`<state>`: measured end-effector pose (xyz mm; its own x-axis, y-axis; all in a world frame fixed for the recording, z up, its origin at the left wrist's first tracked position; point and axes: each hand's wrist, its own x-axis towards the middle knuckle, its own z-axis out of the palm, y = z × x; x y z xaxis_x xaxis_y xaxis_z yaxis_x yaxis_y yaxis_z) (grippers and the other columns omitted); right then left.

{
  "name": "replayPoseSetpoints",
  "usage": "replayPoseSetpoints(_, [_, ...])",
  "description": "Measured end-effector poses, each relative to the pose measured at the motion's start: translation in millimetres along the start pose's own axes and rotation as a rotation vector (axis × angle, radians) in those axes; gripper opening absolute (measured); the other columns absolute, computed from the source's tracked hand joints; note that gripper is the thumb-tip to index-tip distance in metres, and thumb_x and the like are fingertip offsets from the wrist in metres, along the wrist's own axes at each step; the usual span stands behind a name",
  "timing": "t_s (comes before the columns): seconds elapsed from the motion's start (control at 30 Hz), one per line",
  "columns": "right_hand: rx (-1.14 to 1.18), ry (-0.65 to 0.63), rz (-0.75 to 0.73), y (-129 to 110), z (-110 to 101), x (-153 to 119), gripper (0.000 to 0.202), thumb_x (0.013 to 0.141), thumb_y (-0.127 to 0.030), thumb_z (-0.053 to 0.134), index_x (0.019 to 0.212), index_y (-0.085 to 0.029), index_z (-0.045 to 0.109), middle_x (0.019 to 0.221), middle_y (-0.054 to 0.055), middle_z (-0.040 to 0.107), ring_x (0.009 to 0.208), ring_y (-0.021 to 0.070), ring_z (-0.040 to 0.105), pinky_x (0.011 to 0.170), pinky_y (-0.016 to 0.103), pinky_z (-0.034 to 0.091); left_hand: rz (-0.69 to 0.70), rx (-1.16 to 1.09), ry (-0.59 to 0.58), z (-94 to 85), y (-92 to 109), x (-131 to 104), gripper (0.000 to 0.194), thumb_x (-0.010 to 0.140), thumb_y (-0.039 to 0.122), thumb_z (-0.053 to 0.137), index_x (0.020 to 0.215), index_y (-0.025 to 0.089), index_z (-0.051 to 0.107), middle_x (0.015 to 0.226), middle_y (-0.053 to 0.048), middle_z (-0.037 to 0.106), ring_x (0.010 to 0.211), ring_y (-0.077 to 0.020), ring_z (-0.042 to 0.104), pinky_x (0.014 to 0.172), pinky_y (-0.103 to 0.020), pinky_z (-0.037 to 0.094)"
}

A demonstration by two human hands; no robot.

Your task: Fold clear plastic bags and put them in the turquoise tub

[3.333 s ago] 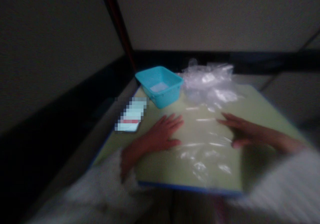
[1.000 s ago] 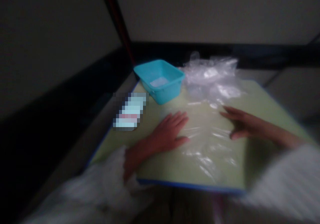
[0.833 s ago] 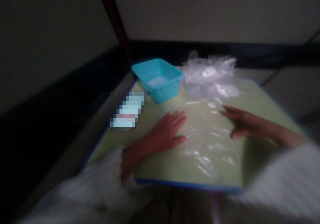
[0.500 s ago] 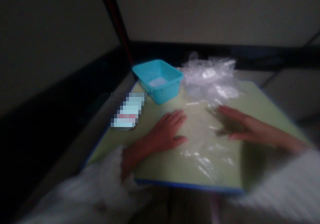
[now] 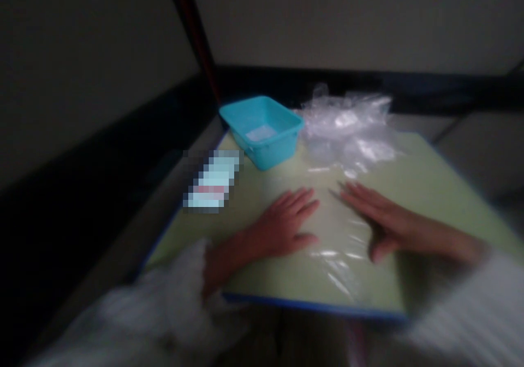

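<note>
Far left: white left sleeve (image 5: 176, 290), bulky, beside the counter's (image 5: 438, 181) near-left edge. Bright flat thing, pixelated (image 5: 215, 181), at the left edge; could be knocked off if that sleeve or forearm swung outward. Next, teal basket (image 5: 274, 151) at the back, pale flat piece (image 5: 260, 133) inside; looks low-risk unless bumped.

Left hand (image 5: 282, 228): palm down, fingers slightly spread and pointing right and away, thumb apart, forearm coming in from lower left. Released, nothing grasped. Seems to rest at the film's left side, exact contact unclear; uneven pressure here could drag the film sideways.

Middle: clear plastic film (image 5: 339, 268) lies flat on the counter between the hands, glossy creases toward the near edge, outline hard to make out. Thin and slick by the look of it, so likely to slide, wrinkle or cling to skin if the hands pull unevenly. Behind it, heaped clear plastic (image 5: 347, 126), loose; may slump or snag on the film if pushed.

Right hand (image 5: 376, 214): fingers together, pointing left and away, thumb dropped apart toward the near side, forearm from the right. Relaxed, nothing gripped. Can't tell if it's touching the film or just above; a dragging fingertip could ruck it up.
</note>
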<state>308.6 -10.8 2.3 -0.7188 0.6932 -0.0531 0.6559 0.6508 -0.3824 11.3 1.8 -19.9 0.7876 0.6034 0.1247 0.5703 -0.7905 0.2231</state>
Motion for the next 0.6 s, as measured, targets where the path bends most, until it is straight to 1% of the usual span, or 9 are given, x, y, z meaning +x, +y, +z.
replayPoseSetpoints(0.1, [-0.002, -0.006, 0.025, 2, -2, -5, 0.118, 0.059, -0.056, 0.077, 0.147, -0.035, 0.001, 0.156, 0.006, -0.005, 0.139, 0.0389, 0.003, 0.11, 0.058, 0.009, 0.01, 0.003, 0.003, 0.5, -1, -1, 0.068, 0.087, 0.054, 0.047, 0.142, 0.016, 0.032, 0.153, -0.011, 0.021, 0.142, -0.0252, 0.015, 0.115, -0.042, 0.013])
replayPoseSetpoints(0.17, [0.007, -0.03, 0.033, -2, -7, -7, 0.119, 0.058, -0.055, 0.079, 0.147, -0.036, 0.001, 0.156, 0.005, -0.005, 0.139, 0.0389, 0.001, 0.11, 0.059, 0.008, 0.014, 0.005, 0.007, 0.7, -1, -1, 0.068, 0.088, 0.054, 0.046, 0.142, 0.016, 0.031, 0.153, -0.011, 0.021, 0.142, -0.025, 0.015, 0.115, -0.042, 0.012])
replayPoseSetpoints(0.27, [0.064, -0.067, -0.019, -20, -14, -3, 0.116, 0.063, -0.051, 0.077, 0.146, -0.036, -0.003, 0.156, 0.003, -0.005, 0.14, 0.0361, 0.001, 0.111, 0.056, 0.009, 0.012, 0.005, 0.013, 1.4, -1, -1, 0.066, 0.088, 0.052, 0.047, 0.141, 0.017, 0.032, 0.153, -0.011, 0.021, 0.142, -0.0249, 0.015, 0.115, -0.042, 0.013])
replayPoseSetpoints(0.33, [0.102, -0.046, -0.076, -36, -14, 4, 0.113, 0.069, -0.05, 0.073, 0.146, -0.034, -0.009, 0.156, 0.001, -0.008, 0.141, 0.0332, 0.002, 0.113, 0.052, 0.009, 0.015, 0.003, 0.018, 2.0, -1, -1, 0.066, 0.088, 0.052, 0.047, 0.141, 0.016, 0.033, 0.152, -0.012, 0.022, 0.142, -0.0251, 0.016, 0.115, -0.043, 0.014])
replayPoseSetpoints(0.4, [0.099, -0.02, -0.127, -50, -8, 12, 0.115, 0.07, -0.053, 0.071, 0.146, -0.029, -0.012, 0.156, 0.003, -0.009, 0.141, 0.0318, -0.001, 0.113, 0.051, 0.008, 0.024, 0.005, 0.023, 2.5, -1, 0, 0.065, 0.088, 0.052, 0.047, 0.14, 0.015, 0.034, 0.151, -0.013, 0.024, 0.142, -0.0253, 0.016, 0.115, -0.043, 0.014])
replayPoseSetpoints(0.47, [0.068, -0.036, -0.157, -58, 1, 19, 0.117, 0.067, -0.056, 0.071, 0.147, -0.026, -0.009, 0.156, 0.007, -0.009, 0.141, 0.0322, -0.003, 0.113, 0.051, 0.004, 0.022, 0.01, 0.019, 2.3, -1, 0, 0.064, 0.087, 0.052, 0.046, 0.138, 0.014, 0.037, 0.151, -0.013, 0.025, 0.142, -0.0254, 0.017, 0.115, -0.043, 0.013])
replayPoseSetpoints(0.6, [0.045, -0.076, -0.187, -56, 16, 22, 0.121, 0.066, -0.056, 0.072, 0.147, -0.022, -0.01, 0.156, 0.011, -0.007, 0.141, 0.033, -0.004, 0.112, 0.053, 0.0, -0.001, 0.016, -0.013, -0.6, 1, 1, 0.062, 0.087, 0.051, 0.049, 0.136, 0.014, 0.041, 0.152, -0.013, 0.023, 0.141, -0.0263, 0.017, 0.115, -0.043, 0.014])
